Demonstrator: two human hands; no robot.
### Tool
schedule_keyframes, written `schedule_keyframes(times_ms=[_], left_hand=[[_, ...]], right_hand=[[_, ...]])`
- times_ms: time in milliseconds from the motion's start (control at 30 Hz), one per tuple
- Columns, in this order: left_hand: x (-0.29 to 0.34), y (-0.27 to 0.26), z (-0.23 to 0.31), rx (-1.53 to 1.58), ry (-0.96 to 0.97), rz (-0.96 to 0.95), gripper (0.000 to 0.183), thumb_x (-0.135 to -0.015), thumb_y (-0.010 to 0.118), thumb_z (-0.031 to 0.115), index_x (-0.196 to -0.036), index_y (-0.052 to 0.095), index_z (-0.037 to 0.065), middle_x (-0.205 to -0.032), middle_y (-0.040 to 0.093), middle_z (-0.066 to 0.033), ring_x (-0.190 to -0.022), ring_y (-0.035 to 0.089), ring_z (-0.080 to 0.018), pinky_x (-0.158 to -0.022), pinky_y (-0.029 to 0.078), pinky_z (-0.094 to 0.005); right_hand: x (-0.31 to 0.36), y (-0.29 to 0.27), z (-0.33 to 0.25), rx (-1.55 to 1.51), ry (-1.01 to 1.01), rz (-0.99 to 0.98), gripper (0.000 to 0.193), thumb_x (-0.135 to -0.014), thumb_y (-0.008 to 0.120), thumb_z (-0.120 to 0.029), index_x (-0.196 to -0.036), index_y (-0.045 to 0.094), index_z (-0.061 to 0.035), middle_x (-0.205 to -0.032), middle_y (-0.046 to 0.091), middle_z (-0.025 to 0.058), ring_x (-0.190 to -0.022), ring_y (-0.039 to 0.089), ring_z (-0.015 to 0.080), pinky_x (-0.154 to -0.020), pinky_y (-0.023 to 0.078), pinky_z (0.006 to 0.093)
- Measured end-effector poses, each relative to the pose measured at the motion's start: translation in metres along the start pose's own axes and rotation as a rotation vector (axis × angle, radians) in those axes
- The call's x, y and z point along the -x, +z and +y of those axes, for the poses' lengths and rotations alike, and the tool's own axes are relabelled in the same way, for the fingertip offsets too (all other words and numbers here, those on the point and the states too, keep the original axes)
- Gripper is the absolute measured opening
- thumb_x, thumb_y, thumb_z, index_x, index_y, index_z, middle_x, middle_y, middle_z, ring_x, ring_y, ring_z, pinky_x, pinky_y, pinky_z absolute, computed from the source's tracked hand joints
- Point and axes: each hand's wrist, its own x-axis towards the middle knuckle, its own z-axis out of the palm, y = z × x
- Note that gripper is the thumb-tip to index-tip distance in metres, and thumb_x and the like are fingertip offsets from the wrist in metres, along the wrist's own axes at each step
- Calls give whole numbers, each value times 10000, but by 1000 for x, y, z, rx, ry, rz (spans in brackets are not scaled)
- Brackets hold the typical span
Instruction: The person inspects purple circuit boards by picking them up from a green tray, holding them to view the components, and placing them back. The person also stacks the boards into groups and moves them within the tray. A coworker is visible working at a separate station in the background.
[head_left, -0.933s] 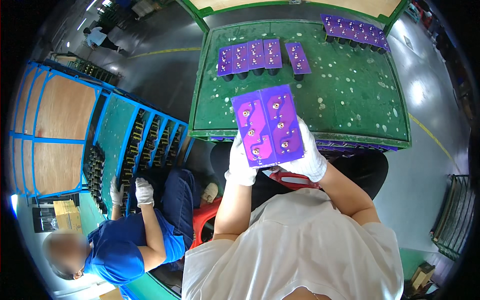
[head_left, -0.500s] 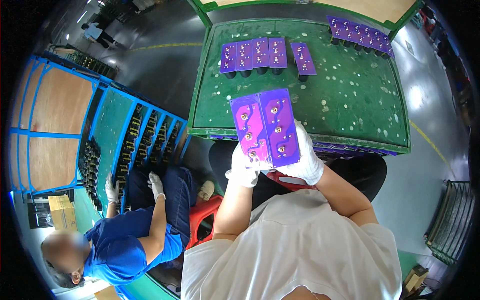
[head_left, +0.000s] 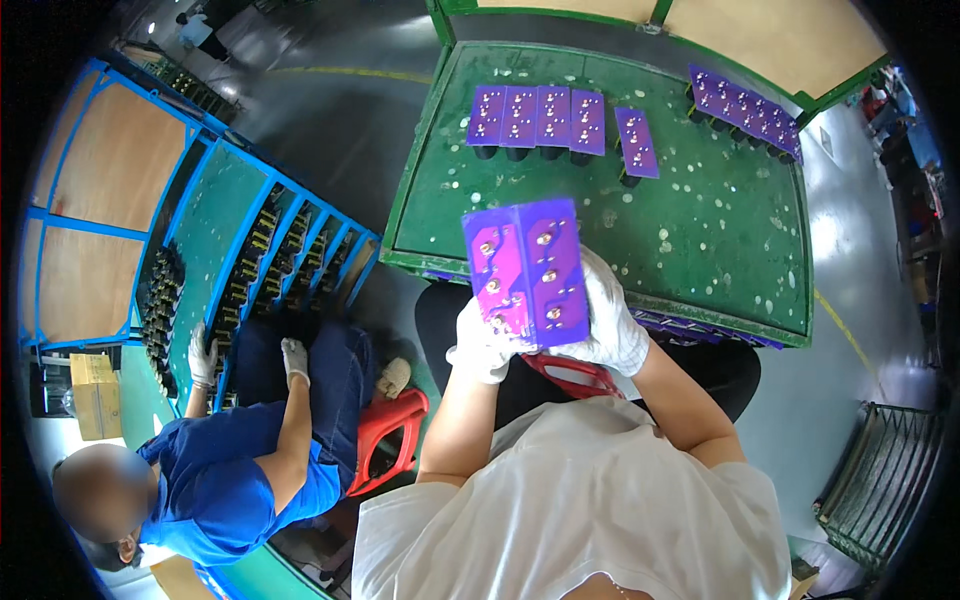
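Two purple circuit boards are held up side by side in front of me, long edges together: a left board (head_left: 497, 262) and a right board (head_left: 551, 262). Round brass-coloured terminals stand on their upward faces. My left hand (head_left: 482, 338), in a white glove, grips the left board from its lower left. The gloved right hand (head_left: 608, 318) is wrapped round the right board's right side and lower edge. Both boards hide most of the fingers and whatever is underneath. Beyond them, a row of similar purple boards (head_left: 537, 117) rests on black cylindrical parts, with a single board (head_left: 636, 142) to its right.
The green table (head_left: 720, 230) has a raised rim; another row of purple boards (head_left: 745, 108) stands at its far right. On my left, a co-worker in blue (head_left: 230, 470) sits beside a blue-framed rack (head_left: 290, 230) of black parts. A slatted metal rack (head_left: 880, 480) stands at right.
My view has shifted a little, so the table sits lower and further right. Both hands still hold the two boards, now slightly lower in view.
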Motion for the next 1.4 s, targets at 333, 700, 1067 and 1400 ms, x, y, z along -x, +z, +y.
schedule_keyframes(times_ms=[333,700,1067,1400], left_hand=[[-10,60,36,-312,223,104,574,-1010,414,325,-1472,324,-5,-1429,460,-241,-1265,501,-451,-958,480,-630],[36,-11,144,-204,604,112,586,-1038,376,319,-1536,253,36,-1582,281,-204,-1463,255,-388,-1140,292,-571],[74,-64,233,460,463,127,564,-1029,364,257,-1533,239,38,-1603,222,-180,-1482,189,-379,-1200,222,-533],[68,-13,218,220,772,-136,584,-1002,410,133,-1524,201,-25,-1593,195,-235,-1464,219,-413,-1193,247,-553]], right_hand=[[-2,-52,107,766,567,7,698,-869,643,-507,-1415,436,-123,-1438,394,303,-1317,417,461,-1077,368,521],[-62,-11,163,1011,796,73,686,-807,632,-621,-1325,603,-172,-1366,484,232,-1301,401,408,-1089,309,530],[-111,17,166,993,898,331,699,-708,697,-698,-1262,645,-273,-1288,492,206,-1190,452,399,-1017,376,527],[-111,22,174,991,891,398,709,-735,642,-742,-1289,630,-300,-1395,434,196,-1274,405,422,-1059,349,539]])
